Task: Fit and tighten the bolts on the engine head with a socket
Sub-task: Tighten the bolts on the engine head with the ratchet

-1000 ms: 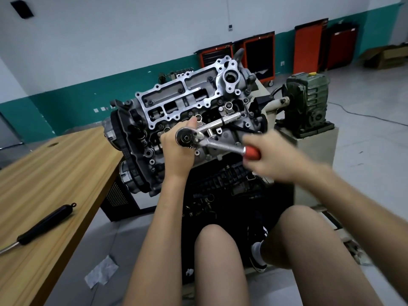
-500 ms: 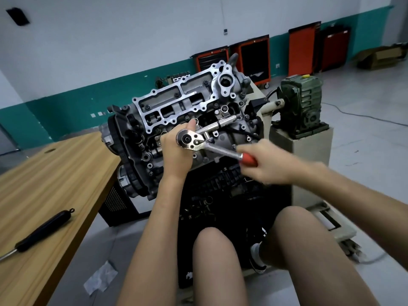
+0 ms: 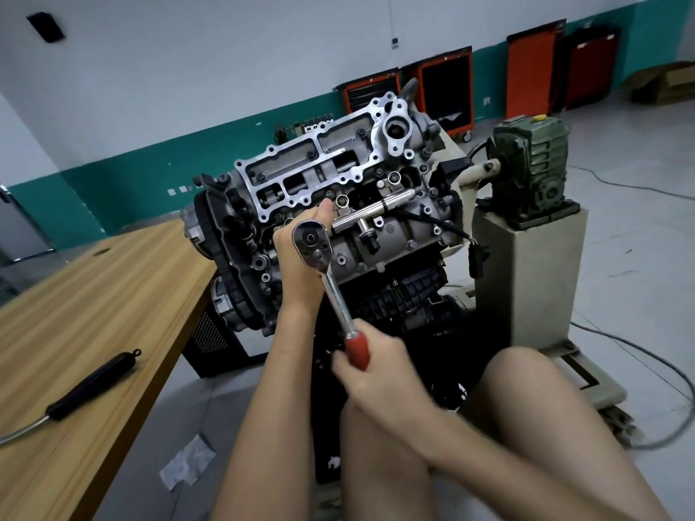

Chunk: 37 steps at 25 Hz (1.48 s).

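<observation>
We are swinging the ratchet [image 3: 334,291] round: its handle, pointing right a moment ago, is now pointing down toward us, our right hand [image 3: 376,374] travelling with it. On the engine head [image 3: 395,235] we are tightening a bolt hidden under the socket end. Next, we judge, is ratcheting back for another stroke. Right fingers [image 3: 340,364] are clamping the red grip; our left hand [image 3: 297,265] is bracing the ratchet's head, thumb up, fingers hidden.
</observation>
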Tool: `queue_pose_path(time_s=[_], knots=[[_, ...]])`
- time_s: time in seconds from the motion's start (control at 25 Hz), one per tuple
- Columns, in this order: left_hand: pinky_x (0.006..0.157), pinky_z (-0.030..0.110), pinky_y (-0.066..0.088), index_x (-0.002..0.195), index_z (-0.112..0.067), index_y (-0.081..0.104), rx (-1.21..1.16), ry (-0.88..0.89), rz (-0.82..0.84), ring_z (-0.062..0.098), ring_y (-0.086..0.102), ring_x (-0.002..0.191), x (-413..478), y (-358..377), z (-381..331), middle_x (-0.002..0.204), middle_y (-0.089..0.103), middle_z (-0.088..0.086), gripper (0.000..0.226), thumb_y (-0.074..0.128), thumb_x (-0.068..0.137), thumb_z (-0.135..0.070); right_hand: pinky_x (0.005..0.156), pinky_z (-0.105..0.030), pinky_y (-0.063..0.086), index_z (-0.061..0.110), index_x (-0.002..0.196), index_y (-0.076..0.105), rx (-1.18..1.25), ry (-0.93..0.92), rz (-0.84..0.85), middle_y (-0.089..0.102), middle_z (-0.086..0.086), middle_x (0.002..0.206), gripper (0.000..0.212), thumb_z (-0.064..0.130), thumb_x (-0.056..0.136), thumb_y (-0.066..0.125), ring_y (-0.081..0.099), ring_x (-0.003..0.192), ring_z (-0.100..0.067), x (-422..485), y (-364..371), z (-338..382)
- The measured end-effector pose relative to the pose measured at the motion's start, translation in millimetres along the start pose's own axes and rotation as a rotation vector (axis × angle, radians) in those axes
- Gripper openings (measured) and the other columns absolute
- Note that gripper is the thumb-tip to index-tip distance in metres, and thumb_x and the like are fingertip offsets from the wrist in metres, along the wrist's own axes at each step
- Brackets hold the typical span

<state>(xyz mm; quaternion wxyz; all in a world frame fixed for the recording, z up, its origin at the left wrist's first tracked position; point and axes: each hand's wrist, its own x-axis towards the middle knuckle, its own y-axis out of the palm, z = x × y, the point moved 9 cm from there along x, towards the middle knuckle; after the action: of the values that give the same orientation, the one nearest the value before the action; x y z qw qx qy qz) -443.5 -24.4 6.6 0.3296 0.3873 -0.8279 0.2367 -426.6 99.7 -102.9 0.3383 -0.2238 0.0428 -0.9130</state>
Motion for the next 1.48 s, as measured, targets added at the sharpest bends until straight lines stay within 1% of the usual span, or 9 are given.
queue_pose_path(time_s=[0.16, 0.28, 0.6, 0.72, 0.84, 1.0, 1.28, 1.4, 1.48], knots=[[0.057, 0.046, 0.036, 0.049, -0.026, 0.025, 0.103, 0.057, 0.028, 0.031, 0.024, 0.050, 2.7, 6.2, -10.1, 0.048, 0.027, -0.004, 0.053, 0.053, 0.094, -0.024, 0.051, -0.019, 0.032, 0.031, 0.064, 0.038, -0.594, -0.249, 0.277, 0.043, 0.010, 0.053, 0.040, 0.006, 0.082, 0.064, 0.041, 0.045, -0.003, 51.3, -94.0, 34.6], [0.058, 0.051, 0.036, 0.049, -0.024, 0.025, 0.148, 0.093, 0.028, 0.021, 0.024, 0.050, 2.8, 11.4, -13.2, 0.047, 0.028, -0.007, 0.053, 0.053, 0.095, -0.019, 0.047, -0.022, 0.033, 0.035, 0.064, 0.035, -0.930, -0.343, 0.194, 0.044, 0.011, 0.054, 0.039, 0.013, 0.080, 0.064, 0.047, 0.049, -0.005, 83.6, -132.2, 57.4], [0.052, 0.037, 0.022, 0.054, -0.015, 0.021, 0.041, 0.006, -0.038, 0.022, 0.019, 0.052, -0.8, 6.1, -5.5, 0.050, 0.023, -0.006, 0.052, 0.053, 0.094, -0.023, 0.046, -0.024, 0.031, 0.024, 0.063, 0.035, 0.091, 0.019, -0.104, 0.035, 0.007, 0.052, 0.035, 0.013, 0.084, 0.060, 0.032, 0.046, -0.007, -1.7, 13.5, -13.7], [0.055, 0.035, 0.027, 0.052, -0.024, 0.025, 0.102, 0.000, 0.021, 0.016, 0.022, 0.050, 0.3, 3.8, -3.9, 0.052, 0.027, -0.008, 0.050, 0.053, 0.094, -0.026, 0.049, -0.028, 0.031, 0.021, 0.064, 0.038, -0.049, -0.042, 0.008, 0.038, 0.004, 0.053, 0.034, 0.007, 0.083, 0.061, 0.034, 0.047, -0.009, 10.1, -12.7, -5.4], [0.053, 0.045, 0.029, 0.049, -0.017, 0.027, 0.165, 0.086, 0.073, 0.024, 0.023, 0.049, 4.6, 10.8, -13.9, 0.048, 0.028, -0.001, 0.052, 0.052, 0.095, -0.019, 0.052, -0.025, 0.034, 0.026, 0.064, 0.041, -0.552, -0.240, 0.245, 0.043, 0.008, 0.052, 0.034, 0.006, 0.081, 0.063, 0.041, 0.045, -0.005, 47.9, -90.4, 27.5], [0.052, 0.049, 0.031, 0.046, -0.015, 0.033, 0.174, 0.102, 0.067, 0.024, 0.024, 0.048, 5.5, 14.5, -15.1, 0.047, 0.032, 0.002, 0.053, 0.052, 0.095, -0.017, 0.048, -0.026, 0.040, 0.033, 0.069, 0.043, -0.931, -0.347, 0.212, 0.049, 0.008, 0.056, 0.028, 0.017, 0.079, 0.064, 0.054, 0.054, -0.013, 91.0, -140.1, 60.1], [0.052, 0.041, 0.028, 0.041, -0.039, 0.037, 0.160, 0.021, -0.034, 0.006, 0.025, 0.045, 0.5, 9.1, -14.4, 0.041, 0.034, -0.014, 0.058, 0.052, 0.095, -0.023, 0.046, -0.013, 0.026, 0.026, 0.062, 0.032, -0.073, -0.103, -0.148, 0.034, 0.007, 0.046, 0.044, 0.007, 0.083, 0.067, 0.035, 0.043, -0.009, 7.1, -29.9, -12.1], [0.056, 0.040, 0.031, 0.043, -0.028, 0.042, 0.144, 0.012, 0.038, 0.011, 0.027, 0.045, 0.7, 5.7, -9.2, 0.042, 0.030, -0.011, 0.054, 0.052, 0.096, -0.021, 0.047, -0.019, 0.028, 0.023, 0.062, 0.034, -0.076, -0.118, -0.016, 0.035, 0.007, 0.047, 0.040, 0.006, 0.083, 0.063, 0.034, 0.044, -0.010, 9.9, -21.0, -4.3], [0.055, 0.047, 0.032, 0.046, -0.021, 0.033, 0.158, 0.039, 0.079, 0.019, 0.027, 0.046, 1.3, 6.6, -11.7, 0.045, 0.030, -0.011, 0.054, 0.052, 0.096, -0.020, 0.051, -0.023, 0.029, 0.026, 0.062, 0.035, -0.336, -0.227, 0.140, 0.039, 0.007, 0.050, 0.040, 0.005, 0.080, 0.064, 0.037, 0.045, -0.009, 30.4, -59.5, 15.0]])
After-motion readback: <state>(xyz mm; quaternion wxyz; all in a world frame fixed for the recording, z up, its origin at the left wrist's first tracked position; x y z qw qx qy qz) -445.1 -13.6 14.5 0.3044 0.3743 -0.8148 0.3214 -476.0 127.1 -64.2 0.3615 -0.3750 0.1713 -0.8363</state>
